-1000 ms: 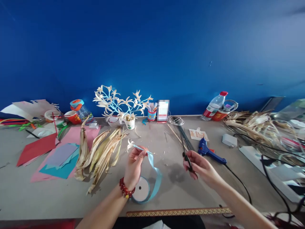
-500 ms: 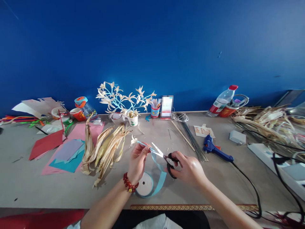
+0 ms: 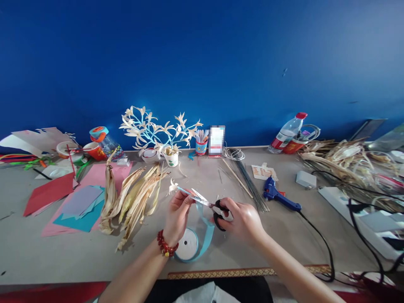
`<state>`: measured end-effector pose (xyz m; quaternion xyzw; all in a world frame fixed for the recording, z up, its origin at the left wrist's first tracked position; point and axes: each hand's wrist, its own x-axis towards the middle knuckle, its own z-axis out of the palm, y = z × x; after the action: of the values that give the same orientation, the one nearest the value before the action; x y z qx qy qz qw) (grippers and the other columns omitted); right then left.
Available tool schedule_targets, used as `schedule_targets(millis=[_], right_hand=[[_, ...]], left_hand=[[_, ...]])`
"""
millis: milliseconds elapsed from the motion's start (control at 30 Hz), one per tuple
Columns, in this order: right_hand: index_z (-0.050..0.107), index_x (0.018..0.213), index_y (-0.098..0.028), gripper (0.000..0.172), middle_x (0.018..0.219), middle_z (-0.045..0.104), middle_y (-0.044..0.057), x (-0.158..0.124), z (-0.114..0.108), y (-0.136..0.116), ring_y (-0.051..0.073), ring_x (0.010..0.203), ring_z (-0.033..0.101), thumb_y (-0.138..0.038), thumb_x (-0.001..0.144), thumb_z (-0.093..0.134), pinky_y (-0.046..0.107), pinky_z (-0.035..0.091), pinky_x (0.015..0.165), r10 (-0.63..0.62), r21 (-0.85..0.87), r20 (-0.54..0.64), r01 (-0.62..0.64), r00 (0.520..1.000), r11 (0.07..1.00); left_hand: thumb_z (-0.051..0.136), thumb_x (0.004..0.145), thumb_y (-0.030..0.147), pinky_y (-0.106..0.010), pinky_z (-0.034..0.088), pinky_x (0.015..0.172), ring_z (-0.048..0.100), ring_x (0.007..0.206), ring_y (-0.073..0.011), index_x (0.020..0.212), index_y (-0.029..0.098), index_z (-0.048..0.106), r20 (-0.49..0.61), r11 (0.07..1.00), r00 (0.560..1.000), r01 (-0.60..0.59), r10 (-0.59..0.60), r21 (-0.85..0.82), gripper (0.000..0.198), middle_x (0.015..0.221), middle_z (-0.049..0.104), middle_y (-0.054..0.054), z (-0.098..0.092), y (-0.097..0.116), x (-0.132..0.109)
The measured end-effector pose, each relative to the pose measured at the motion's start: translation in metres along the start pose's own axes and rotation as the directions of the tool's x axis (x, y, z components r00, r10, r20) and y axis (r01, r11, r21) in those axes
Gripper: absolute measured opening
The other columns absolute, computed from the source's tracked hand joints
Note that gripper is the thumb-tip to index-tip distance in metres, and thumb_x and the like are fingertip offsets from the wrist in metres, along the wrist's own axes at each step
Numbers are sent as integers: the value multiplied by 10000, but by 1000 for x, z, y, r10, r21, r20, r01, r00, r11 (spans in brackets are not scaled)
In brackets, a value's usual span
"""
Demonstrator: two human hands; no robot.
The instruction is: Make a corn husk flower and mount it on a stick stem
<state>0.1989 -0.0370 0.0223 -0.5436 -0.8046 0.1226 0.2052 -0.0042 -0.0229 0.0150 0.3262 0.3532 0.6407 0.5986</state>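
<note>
My left hand [image 3: 178, 214] pinches the blue-wrapped stem of a small pale husk flower [image 3: 172, 187], whose petals point away to the left. A light-blue ribbon [image 3: 206, 235] hangs from near those fingertips and runs down to its white-sided spool [image 3: 187, 245] on the table. In my right hand [image 3: 241, 216] is a pair of black-handled scissors [image 3: 205, 201], fingers through the loops. Their blades lie close to my left fingertips, at the stem and the ribbon's upper end; whether they touch either I cannot tell.
Dried corn husks [image 3: 135, 202] and coloured paper [image 3: 78, 210] lie to the left. A potted husk-flower arrangement [image 3: 172, 158] stands behind. Wire stems [image 3: 252, 187], a blue glue gun [image 3: 279, 195] with its black cord, and a power strip [image 3: 353, 223] are on the right.
The scissor blades have come closer together and nearer to my left fingertips. The whole scene has shifted slightly left as the camera turned.
</note>
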Motion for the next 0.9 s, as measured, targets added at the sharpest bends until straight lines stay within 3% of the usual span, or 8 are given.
schedule_targets(millis=[367,633,900], right_hand=[[616,874,-230,159,651,703,-4,-3,9,8,161,552,619,-382,835,638,237,281,523,44,-20,12,-44,999,999],[572,891,-212,289,666,686,-14,-7,0,-1,147,537,606,-445,772,693,230,299,527,8,71,32,-11,999,997],[588,891,-202,368,656,682,5,-3,-5,-9,152,553,616,-540,772,670,237,274,515,-4,29,-9,4,1000,1000]], left_hand=[[821,726,350,-255,503,747,623,760,-127,842,176,708,-27,1000,1000,1,-1,10,238,812,692,-11,-4,-7,0],[808,737,335,-272,502,757,622,759,-142,821,175,695,28,997,999,-23,21,70,213,809,687,-20,-1,-7,-2],[811,733,319,-271,508,773,636,770,-143,828,175,704,34,998,999,-35,34,54,203,809,700,-15,-2,-7,-2]])
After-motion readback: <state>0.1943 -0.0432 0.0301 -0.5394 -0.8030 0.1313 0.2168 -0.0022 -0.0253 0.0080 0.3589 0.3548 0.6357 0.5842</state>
